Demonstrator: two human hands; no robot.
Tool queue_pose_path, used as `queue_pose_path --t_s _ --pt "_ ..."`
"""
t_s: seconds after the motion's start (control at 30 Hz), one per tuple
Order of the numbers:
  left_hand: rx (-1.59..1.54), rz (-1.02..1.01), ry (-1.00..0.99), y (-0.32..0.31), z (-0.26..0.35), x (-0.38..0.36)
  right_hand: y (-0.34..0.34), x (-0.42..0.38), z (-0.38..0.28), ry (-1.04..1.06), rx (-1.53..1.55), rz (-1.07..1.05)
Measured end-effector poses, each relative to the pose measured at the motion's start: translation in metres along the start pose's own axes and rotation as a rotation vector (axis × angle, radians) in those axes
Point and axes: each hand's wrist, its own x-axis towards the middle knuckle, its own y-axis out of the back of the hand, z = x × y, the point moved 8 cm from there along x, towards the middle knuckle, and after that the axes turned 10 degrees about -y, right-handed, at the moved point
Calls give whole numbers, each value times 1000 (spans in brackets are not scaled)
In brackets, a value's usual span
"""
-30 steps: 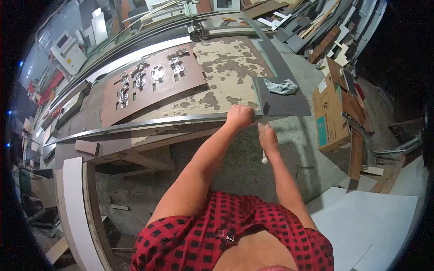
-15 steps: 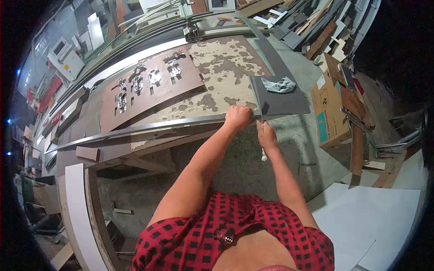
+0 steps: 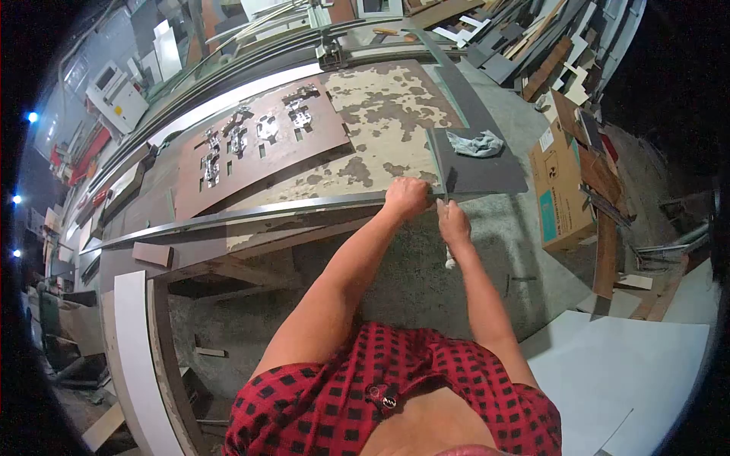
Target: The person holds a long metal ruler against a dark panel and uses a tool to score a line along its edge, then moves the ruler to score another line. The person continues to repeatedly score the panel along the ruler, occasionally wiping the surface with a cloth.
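A long, thin metal strip [image 3: 266, 208] runs along the near edge of the workbench. My left hand [image 3: 408, 197] is closed over its right end. Just to the right, my right hand [image 3: 455, 224] is closed around a slim tool; its pale end [image 3: 449, 263] sticks out below my fist, and its kind is too small to make out. The tool's upper part is close to the strip's end. Beyond my hands, a crumpled light-blue cloth [image 3: 476, 144] lies on a dark grey panel [image 3: 487, 176].
A brown panel [image 3: 304, 144] with cut slots and several metal hinges lies on the worn benchtop [image 3: 380, 114]. On the right stands a cardboard box [image 3: 561, 190] with offcuts. A small brown block [image 3: 153, 254] sits at the bench's left corner. White sheets [image 3: 623, 372] lie lower right.
The whole view has shifted slightly to the right. Both hands keep their grips near the strip's end, with the right hand a little higher relative to the left.
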Motion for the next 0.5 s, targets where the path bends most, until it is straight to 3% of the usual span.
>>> queue_pose_path --t_s 0.13,0.17,0.2,0.3,0.33,0.5 --pt "10 -25 -32 4 6 -2 -8 -43 39 -56 87 -62" --pt "3 -24 -31 8 8 -2 -12 -63 54 31 56 13" --pt "6 -40 -16 11 9 -3 -14 -81 66 -28 -32 -22" --pt "20 -59 -8 8 7 -3 -11 -86 66 -25 4 -42" --pt "29 -59 -19 7 7 -2 -12 -74 62 -27 162 -92" --pt "5 -30 -41 1 6 -1 -8 -1 11 62 25 33"
